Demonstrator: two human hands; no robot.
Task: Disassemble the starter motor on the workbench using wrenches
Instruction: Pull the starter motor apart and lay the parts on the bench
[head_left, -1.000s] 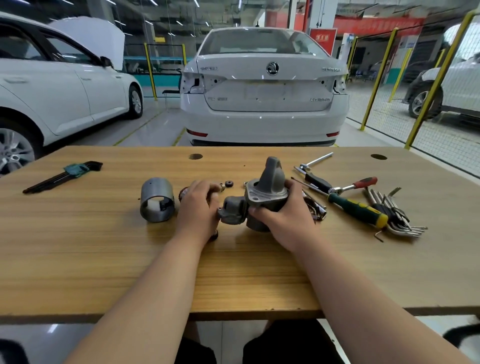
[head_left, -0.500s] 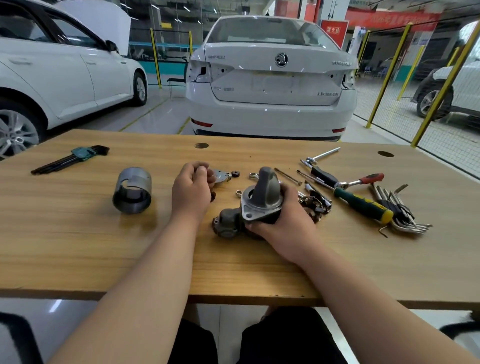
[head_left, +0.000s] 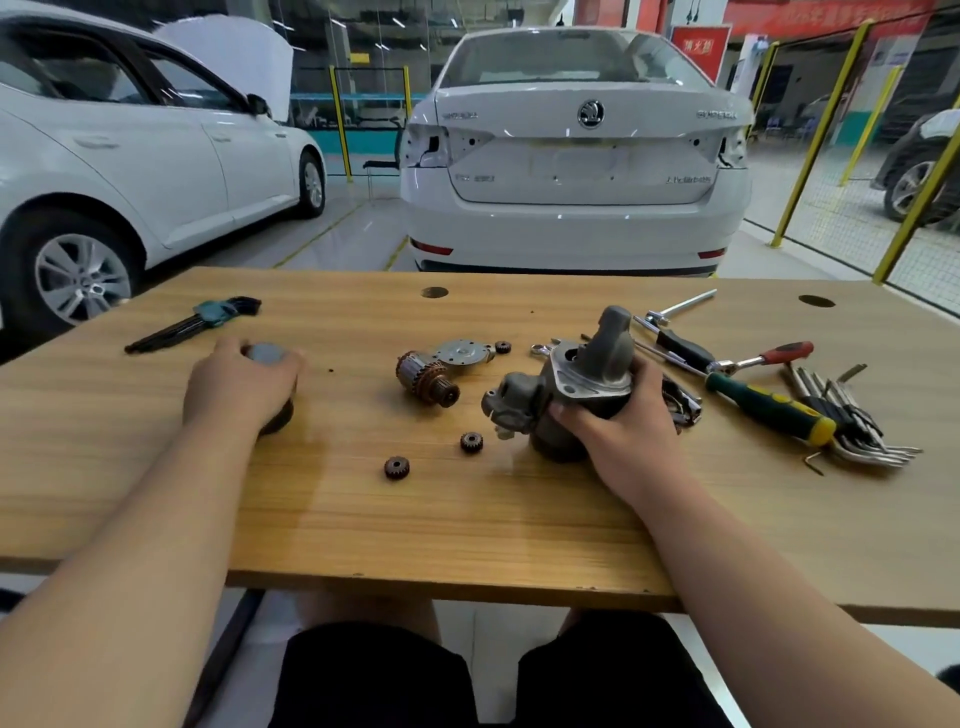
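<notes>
"SUPERB" on the white car's boot lid (head_left: 716, 115); characters on the red sign (head_left: 696, 48) illegible.

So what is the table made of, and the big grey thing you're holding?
The table looks like wood or wood-look board: tan with long grain lines, smooth, slightly shiny. The grey motor part in the right hand looks like cast metal, maybe aluminium: dull grey, rounded lumpy shapes.

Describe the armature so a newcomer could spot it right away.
Look at the wooden workbench, near its middle. The armature lies beside a round silver plate. Unlike the small loose gears around it, it is a copper-brown wound cylinder with a shaft.
</notes>
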